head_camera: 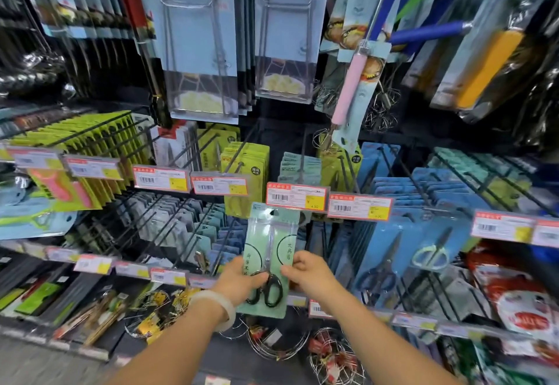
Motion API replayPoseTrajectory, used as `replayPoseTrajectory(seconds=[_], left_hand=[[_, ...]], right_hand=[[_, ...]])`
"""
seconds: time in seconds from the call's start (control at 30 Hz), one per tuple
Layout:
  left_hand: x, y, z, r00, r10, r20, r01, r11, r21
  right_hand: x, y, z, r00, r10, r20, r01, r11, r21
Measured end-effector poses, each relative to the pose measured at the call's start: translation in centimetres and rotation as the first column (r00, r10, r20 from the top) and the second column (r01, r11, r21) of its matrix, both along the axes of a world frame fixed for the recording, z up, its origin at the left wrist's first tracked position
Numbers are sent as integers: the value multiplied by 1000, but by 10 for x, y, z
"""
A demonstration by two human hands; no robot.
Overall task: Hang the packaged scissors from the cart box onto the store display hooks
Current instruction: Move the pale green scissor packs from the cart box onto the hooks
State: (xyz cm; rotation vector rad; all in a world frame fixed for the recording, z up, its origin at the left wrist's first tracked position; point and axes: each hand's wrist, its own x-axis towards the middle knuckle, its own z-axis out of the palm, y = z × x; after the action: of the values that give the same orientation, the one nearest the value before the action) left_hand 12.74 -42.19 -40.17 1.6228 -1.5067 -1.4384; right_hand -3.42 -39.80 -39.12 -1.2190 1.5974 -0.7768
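Note:
A pale green card pack of black-handled scissors stands upright in front of the display, held by both hands. My left hand grips its lower left edge, thumb across the front near the handles. My right hand pinches the right edge. The pack's hang hole is near the top, just below a price tag at the end of a black hook. That hook carries several matching pale green packs further back. The cart box is out of view.
Rows of black hooks with price tags hold yellow-green packs at left and blue scissors packs at right. Large packaged kitchen tools hang above. Wire whisks and red packets lie on lower shelves.

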Motion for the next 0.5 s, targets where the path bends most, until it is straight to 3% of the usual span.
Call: replayPoseTrajectory(seconds=[0.17,0.27,0.5], left_hand=[[-20,-4,7,997,-51,63,56,995,-83],[-32,-8,16,999,-43,8,44,992,-117],[-42,-17,21,1000,17,-4,-18,990,-139]], right_hand=[[-14,6,6,995,-104,4,104,986,-129],[-24,0,14,989,-144,32,147,973,-178],[-28,-6,22,983,-180,42,185,970,-156]])
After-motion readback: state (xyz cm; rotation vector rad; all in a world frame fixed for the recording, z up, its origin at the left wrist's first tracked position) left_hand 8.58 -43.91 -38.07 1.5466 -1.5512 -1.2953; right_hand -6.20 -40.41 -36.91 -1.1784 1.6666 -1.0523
